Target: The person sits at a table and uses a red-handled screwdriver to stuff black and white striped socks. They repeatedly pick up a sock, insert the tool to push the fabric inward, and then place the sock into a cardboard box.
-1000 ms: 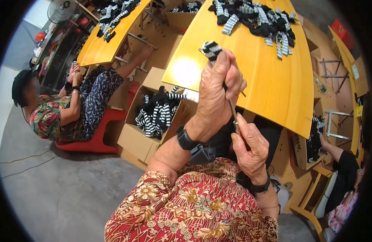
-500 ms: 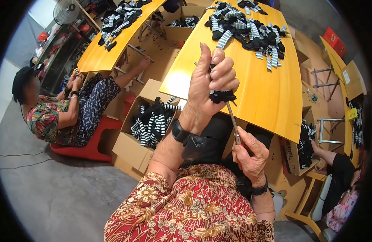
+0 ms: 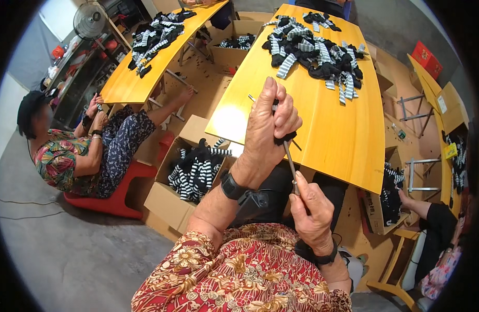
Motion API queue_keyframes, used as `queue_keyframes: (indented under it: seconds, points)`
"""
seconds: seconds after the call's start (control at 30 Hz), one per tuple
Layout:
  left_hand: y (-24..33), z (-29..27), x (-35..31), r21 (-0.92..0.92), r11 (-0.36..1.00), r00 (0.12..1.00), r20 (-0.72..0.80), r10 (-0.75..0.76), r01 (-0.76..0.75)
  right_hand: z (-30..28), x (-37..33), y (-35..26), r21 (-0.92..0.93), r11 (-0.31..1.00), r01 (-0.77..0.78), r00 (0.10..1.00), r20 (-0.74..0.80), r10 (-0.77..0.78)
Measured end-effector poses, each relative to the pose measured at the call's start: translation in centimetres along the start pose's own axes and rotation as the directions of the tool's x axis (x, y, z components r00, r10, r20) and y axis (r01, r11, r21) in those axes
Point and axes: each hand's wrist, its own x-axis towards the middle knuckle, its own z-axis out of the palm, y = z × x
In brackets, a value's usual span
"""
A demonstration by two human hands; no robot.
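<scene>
My left hand [image 3: 264,136], thumb up, is closed around a bunched black knit piece [image 3: 285,138], probably a sock; most of it is hidden in the fist. In my right hand [image 3: 315,212] is a slim metal-shafted tool [image 3: 290,162], pinched at its thicker end between thumb and fingers. The shaft slants up into the black knit at the bottom of my left fist, so its tip is hidden. A thin rod end [image 3: 251,97] pokes out beside my left thumb; I cannot tell what it belongs to.
A yellow table [image 3: 322,140] ahead bears a heap of black and striped knit pieces [image 3: 317,49]. Cardboard boxes of similar pieces stand at left [image 3: 169,208] and right [image 3: 374,208]. A person [image 3: 78,151] sits on a red stool [image 3: 107,192] at left; another person [image 3: 437,244] sits at right.
Both hands have shifted slightly down, the right also leftward, with the tool still at the black knit. My left fist has turned, and less of the knit shows below it.
</scene>
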Motion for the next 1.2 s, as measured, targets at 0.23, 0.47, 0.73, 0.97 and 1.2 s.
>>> queue_keyframes:
  seconds: [0.23, 0.47, 0.73, 0.97, 1.2]
  points:
    - [-0.2, -1.2, -0.5, 0.078, 0.997, 0.997, -0.07, -0.01, 0.015, 0.2, -0.1, 0.3, -0.024, 1.0, 0.01, 1.0, 0.029, -0.009]
    - [-0.6, -1.4, -0.8, 0.071, 0.997, 0.999, -0.053, 0.013, -0.009, 0.4, 0.2, -0.2, 0.631, 0.613, -0.476, 0.87, 0.235, 0.434]
    - [-2.1, -1.3, -2.9, 0.3, 0.947, 0.985, -0.158, -0.066, 0.112, 1.8, 2.3, 1.6, 0.717, 0.53, -0.452, 0.871, 0.226, 0.437]
    - [-0.1, 0.2, -1.8, 0.086, 0.993, 0.956, -0.288, -0.048, 0.076, -0.1, 2.3, 2.9, 0.663, 0.495, -0.562, 0.811, 0.324, 0.487]
    - [0.4, -5.0, 1.6, -0.123, 0.991, 0.986, -0.154, -0.068, 0.049, -0.8, 0.8, 2.2, 0.59, 0.573, -0.569, 0.81, 0.281, 0.516]
